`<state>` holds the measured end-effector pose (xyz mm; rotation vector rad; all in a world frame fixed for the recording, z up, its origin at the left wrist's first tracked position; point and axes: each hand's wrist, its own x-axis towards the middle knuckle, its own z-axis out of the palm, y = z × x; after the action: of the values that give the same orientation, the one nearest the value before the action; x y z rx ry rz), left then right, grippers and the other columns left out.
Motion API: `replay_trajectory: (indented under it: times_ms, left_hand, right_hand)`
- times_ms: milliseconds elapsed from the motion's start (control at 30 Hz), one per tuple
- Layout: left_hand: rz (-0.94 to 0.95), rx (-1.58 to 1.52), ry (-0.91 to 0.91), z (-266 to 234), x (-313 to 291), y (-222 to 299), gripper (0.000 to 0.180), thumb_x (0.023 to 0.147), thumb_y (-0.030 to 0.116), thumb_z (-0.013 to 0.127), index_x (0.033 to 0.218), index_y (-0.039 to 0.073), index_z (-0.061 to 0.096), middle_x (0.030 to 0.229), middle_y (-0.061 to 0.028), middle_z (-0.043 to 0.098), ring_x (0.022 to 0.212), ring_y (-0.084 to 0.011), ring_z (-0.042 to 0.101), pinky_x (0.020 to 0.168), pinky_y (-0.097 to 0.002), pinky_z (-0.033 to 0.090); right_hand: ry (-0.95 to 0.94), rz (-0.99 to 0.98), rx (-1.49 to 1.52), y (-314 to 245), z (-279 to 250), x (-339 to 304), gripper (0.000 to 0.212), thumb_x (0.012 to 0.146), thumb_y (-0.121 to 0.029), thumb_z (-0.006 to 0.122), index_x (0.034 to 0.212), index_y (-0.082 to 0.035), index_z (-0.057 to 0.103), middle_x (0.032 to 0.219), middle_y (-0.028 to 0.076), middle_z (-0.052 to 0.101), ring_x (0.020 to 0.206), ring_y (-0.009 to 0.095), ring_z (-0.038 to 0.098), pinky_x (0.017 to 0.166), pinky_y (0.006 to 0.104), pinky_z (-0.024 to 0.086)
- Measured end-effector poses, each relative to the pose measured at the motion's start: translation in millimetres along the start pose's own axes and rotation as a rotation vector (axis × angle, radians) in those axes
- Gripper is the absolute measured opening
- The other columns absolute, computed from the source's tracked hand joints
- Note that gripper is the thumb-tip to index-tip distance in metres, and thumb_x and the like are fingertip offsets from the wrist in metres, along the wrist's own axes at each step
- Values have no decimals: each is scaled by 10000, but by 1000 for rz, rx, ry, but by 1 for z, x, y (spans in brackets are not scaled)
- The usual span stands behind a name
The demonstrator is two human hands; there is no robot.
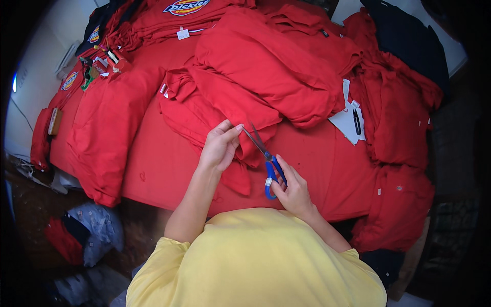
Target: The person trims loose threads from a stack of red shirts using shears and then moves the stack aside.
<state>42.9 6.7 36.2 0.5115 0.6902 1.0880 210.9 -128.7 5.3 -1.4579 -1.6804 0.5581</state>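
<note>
My right hand (292, 190) grips a pair of scissors (269, 159) by its blue handles, with the blades parted and pointing away from me. Close to the tip of one blade, the fingertips of my left hand (221, 146) are pinched together. Whatever lies between them is too small to make out. Beneath both hands is a crumpled red garment (225, 110), spread over the red table cover (163, 169). One loose corner of it hangs toward my body.
A large red garment heap (266, 61) lies beyond my hands. Black thread snips (356, 122) rest on white card (343, 124) at the right. Red garments (105, 138) drape over the left edge. Stacked red clothing (394, 112) and dark cloth (409, 41) stand right. A plastic bag (99, 227) sits lower left.
</note>
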Motion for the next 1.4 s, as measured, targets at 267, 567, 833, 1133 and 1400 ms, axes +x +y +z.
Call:
replay_trajectory:
  times_ms: [267,567,833,1133,1400]
  left_hand:
    - [135,185,-33,-8,-10,-13,169,853,-11,606,1021,-27,614,765,23,572,591,-19,413,533,-176,346]
    - [133,221,-65,-24,-5,-18,257,858,-12,599,1115,-13,596,972,-69,658,825,-106,624,732,-238,511]
    - [136,230,-57,-14,-11,-13,330,856,-21,587,1184,-24,553,1019,-92,651,880,-139,635,792,-284,530]
    - [179,306,-96,-11,-14,-13,339,858,-9,595,1194,-23,548,1037,-65,629,893,-101,601,761,-238,497]
    - [265,240,0,-8,-8,-8,316,880,26,584,1191,-28,562,909,-15,601,831,-73,570,749,-226,486]
  right_hand:
    - [-16,-60,-45,-6,0,12,589,805,-7,616,1348,31,393,851,159,575,602,229,567,544,333,473]
    - [-28,8,121,3,5,15,561,808,48,543,1353,-16,426,851,158,583,709,229,602,651,324,482]
    - [-84,36,97,-11,-3,22,565,807,-5,588,1350,-16,429,794,128,564,593,219,541,594,319,473]
    - [-117,164,271,9,1,24,565,814,-15,567,1360,-35,424,876,135,602,671,188,588,627,304,477]
    - [-210,83,76,-10,-14,29,550,846,-30,581,1369,-16,410,973,139,627,802,143,615,755,267,487]
